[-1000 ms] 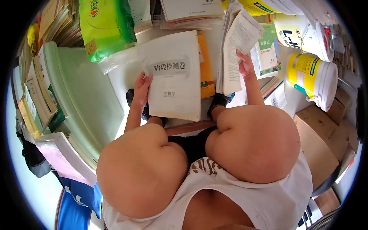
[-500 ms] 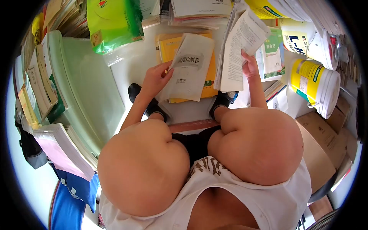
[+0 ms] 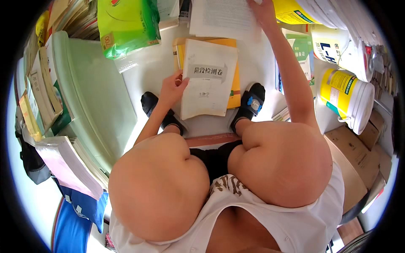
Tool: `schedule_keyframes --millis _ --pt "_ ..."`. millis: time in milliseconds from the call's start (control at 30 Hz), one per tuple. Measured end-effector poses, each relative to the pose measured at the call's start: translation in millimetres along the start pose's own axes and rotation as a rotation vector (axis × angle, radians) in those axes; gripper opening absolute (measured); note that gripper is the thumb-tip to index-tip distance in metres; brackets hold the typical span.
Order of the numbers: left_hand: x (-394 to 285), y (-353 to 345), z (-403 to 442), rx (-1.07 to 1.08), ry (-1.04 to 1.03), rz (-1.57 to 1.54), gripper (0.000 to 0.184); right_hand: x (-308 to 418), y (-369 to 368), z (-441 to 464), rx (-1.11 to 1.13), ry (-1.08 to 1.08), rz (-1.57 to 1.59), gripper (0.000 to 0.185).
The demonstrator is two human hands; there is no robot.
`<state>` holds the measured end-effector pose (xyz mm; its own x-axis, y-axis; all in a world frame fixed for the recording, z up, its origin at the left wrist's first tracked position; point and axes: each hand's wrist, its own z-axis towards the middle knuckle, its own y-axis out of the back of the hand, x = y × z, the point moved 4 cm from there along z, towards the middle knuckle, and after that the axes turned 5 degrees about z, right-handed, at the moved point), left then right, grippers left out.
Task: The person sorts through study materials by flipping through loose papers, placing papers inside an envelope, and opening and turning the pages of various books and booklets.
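Note:
My left hand (image 3: 174, 88) is closed on the left edge of a white test-paper booklet (image 3: 206, 95) with large Chinese print on its cover. Beneath the booklet lie yellow-covered books (image 3: 233, 76), partly hidden by it. At the top of the view, my right hand (image 3: 263, 14) grips the right edge of a sheaf of printed papers (image 3: 223, 19). The sheaf rests over a paper pile, and its far edge is cut off by the frame.
A green plastic package (image 3: 128, 27) lies at upper left, beside a pale green bin (image 3: 97, 92). Yellow-and-white buckets (image 3: 344, 95) and cardboard boxes (image 3: 354, 154) stand at right. Books (image 3: 46, 92) line the left side. My slippered feet (image 3: 249, 105) flank the booklet.
My right hand has carried the printed papers from the right up and leftward onto the pile at the top. The booklet under my left hand has straightened slightly and shifted a little right.

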<state>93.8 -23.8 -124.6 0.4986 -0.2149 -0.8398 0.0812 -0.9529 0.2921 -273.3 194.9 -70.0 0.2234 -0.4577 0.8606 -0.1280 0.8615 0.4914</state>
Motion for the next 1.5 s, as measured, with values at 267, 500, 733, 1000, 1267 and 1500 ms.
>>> schedule_keyframes --millis 267,500,733,1000,1267,1500 --pt "33 8 -4 0.082 0.191 -0.424 0.036 35 6 -157 0.159 0.133 -0.116 0.034" --pt "36 -9 -1 0.143 0.201 -0.432 0.038 -28 -8 -260 0.374 -0.291 -0.076 0.041" --pt "40 -22 11 0.045 0.009 -0.271 0.042 -49 -17 -265 0.261 -0.438 -0.085 0.044" --pt "-11 -20 6 0.010 -0.111 0.050 0.059 -48 -15 -264 0.250 -0.583 -0.029 0.030" --pt "19 -8 4 0.014 -0.044 0.170 0.042 -80 2 -267 0.162 -0.393 0.009 0.021" --pt "-16 13 -12 0.011 0.003 0.352 0.044 -58 -3 -268 0.286 -0.392 0.049 0.021"
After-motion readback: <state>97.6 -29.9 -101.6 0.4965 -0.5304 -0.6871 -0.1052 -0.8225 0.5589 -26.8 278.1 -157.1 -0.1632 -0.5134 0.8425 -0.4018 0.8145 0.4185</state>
